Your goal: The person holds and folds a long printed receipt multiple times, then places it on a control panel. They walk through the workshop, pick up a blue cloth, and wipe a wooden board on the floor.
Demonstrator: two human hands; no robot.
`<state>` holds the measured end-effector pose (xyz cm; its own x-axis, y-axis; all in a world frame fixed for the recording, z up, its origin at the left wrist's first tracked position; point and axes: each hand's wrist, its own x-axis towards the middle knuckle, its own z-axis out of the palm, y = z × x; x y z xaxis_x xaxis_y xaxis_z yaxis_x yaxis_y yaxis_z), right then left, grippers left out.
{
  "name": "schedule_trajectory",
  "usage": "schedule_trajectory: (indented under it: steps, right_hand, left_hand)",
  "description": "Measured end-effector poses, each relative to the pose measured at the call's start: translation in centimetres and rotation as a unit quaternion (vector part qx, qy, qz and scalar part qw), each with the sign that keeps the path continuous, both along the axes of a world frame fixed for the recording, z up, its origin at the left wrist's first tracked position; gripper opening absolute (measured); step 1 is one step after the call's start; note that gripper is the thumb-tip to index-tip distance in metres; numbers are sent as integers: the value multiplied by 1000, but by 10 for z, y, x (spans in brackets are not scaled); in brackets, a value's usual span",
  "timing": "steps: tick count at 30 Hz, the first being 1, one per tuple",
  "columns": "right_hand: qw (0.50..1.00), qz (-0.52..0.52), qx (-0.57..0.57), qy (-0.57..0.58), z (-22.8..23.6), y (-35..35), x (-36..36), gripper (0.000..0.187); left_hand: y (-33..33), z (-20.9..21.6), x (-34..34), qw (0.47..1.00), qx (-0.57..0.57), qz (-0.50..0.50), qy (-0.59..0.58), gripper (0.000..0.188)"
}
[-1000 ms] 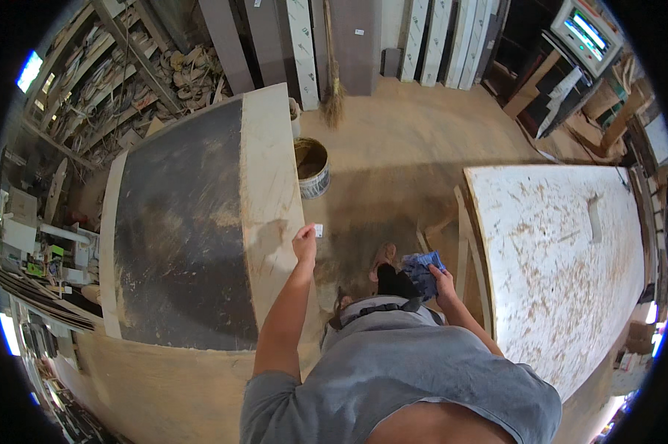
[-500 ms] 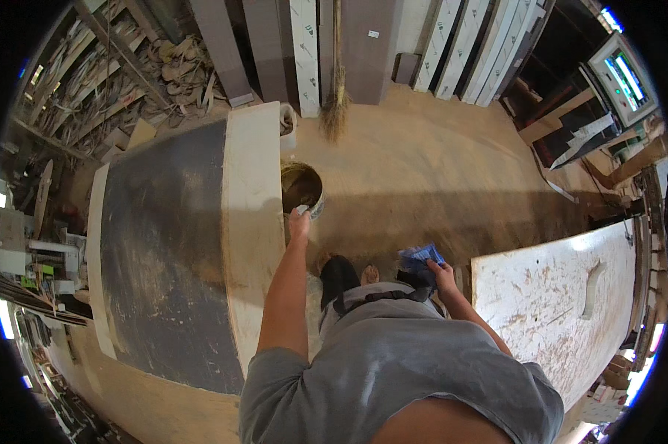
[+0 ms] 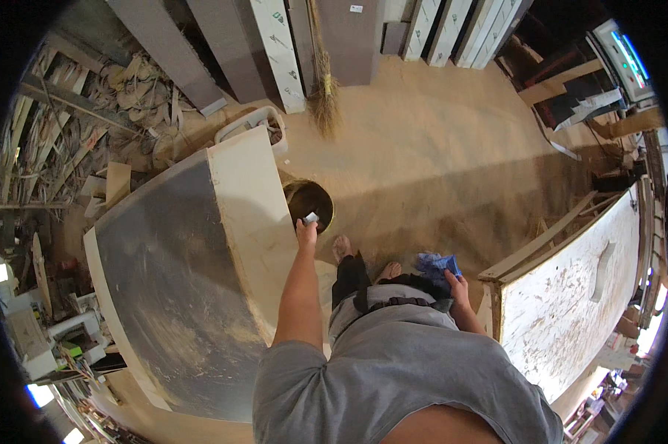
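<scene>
My left hand (image 3: 306, 234) reaches forward, its fingers closed round a small silvery-white object (image 3: 311, 218) whose kind I cannot make out. That object shows against the opening of a dark round bucket (image 3: 326, 203), which stands on the floor beside the table. My right hand (image 3: 458, 287) grips a crumpled blue thing (image 3: 439, 264), either plastic film or cloth, at my right side. On my left is a large table with a dark top (image 3: 171, 274) and a pale border (image 3: 249, 192).
A white scratched board (image 3: 563, 311) with a slot lies on a wooden frame at my right. Past the table's far end sits a white bin (image 3: 280, 142). A straw broom (image 3: 324, 96) leans by tall panels (image 3: 234, 52). Scrap strips (image 3: 141, 96) pile up at far left.
My view has shifted and turned, with more of the white bin and the right-hand frame showing. Both hands keep their hold; the small object now shows farther over the bucket's opening.
</scene>
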<state>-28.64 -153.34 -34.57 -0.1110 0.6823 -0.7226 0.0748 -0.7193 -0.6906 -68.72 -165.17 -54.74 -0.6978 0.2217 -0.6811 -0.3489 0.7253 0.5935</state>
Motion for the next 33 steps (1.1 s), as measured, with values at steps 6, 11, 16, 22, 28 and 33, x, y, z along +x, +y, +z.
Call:
schedule_trajectory:
  steps: [6,11,16,22,28,33]
  right_hand:
    - [999,9,-31,-3,-18,6,-8,15]
    - [998,58,-23,8,-2,30,-32,17]
    - [994,106,-8,38,-11,47,-21,19]
    - [989,134,-12,57,-13,44,14,21]
    - [990,123,-4,73,-23,60,36,20]
    - [984,171,29,30,-14,74,18,21]
  left_hand:
    - [-1,26,13,1000,12,-7,-25,75]
    - [-45,12,75,999,-26,-5,44,64]
    - [-97,7,127,998,-27,12,63,52]
    - [-134,9,162,992,56,108,42,52]
    - [-127,31,172,990,23,116,73,47]
    - [-124,32,162,985,101,101,100,46]
